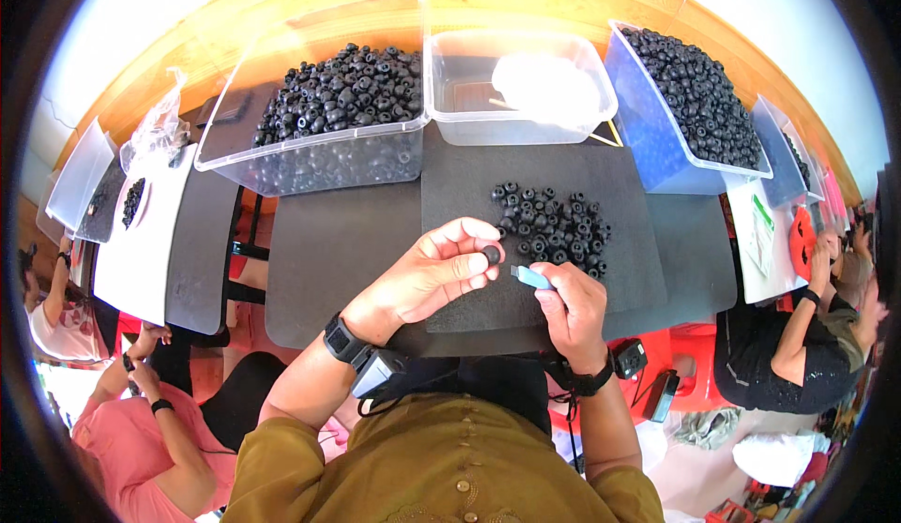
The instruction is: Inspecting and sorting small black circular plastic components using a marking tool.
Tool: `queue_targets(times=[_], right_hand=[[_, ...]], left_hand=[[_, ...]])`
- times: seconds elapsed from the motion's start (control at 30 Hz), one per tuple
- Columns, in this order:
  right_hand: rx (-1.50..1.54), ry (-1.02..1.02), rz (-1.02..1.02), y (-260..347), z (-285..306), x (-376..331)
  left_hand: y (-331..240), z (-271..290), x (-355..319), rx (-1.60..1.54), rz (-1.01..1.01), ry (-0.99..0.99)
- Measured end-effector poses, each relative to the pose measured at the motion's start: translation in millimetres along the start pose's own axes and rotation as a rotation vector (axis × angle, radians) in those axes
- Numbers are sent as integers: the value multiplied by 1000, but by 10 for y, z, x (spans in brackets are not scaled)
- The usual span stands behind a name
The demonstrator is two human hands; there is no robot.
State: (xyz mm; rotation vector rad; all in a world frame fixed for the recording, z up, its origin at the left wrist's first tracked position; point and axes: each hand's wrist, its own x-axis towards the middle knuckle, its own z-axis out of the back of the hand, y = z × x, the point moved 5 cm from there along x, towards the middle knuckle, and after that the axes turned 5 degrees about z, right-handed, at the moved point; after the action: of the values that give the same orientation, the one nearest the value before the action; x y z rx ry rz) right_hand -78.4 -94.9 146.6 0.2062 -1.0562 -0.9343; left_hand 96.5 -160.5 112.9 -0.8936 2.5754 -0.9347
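Rubber ring (491, 255), small, black and round with a matte skin, sits pinched between thumb and fingertips of the left hand (441, 274), held above the near edge of the dark foam mat (450, 195) on the desk (319, 251). Beside it the right hand (574, 309) is curled round a light blue tool (531, 277) whose tip points at the ring, the two just apart. Beyond the hands a loose heap of like black rings (554, 226) lies on the mat. Toward the desk's far edge stand a clear tub (310, 162) of rings, a clear tub with a white lid (521, 87), and a blue bin (657, 138) heaped with more at the far right corner.
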Motion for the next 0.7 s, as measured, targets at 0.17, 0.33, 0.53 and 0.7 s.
queue_targets(times=[0.17,0.33,0.53,0.7], right_hand=[[-27,20,26,14,4,18],[-60,43,39,43,3,26],[-67,29,36,49,4,26],[-104,50,42,64,4,40]], left_hand=[[-1,-53,2,4,41,-3],[10,-44,-11,-33,65,2],[49,-68,9,-28,86,-9],[51,-40,13,-26,83,3]])
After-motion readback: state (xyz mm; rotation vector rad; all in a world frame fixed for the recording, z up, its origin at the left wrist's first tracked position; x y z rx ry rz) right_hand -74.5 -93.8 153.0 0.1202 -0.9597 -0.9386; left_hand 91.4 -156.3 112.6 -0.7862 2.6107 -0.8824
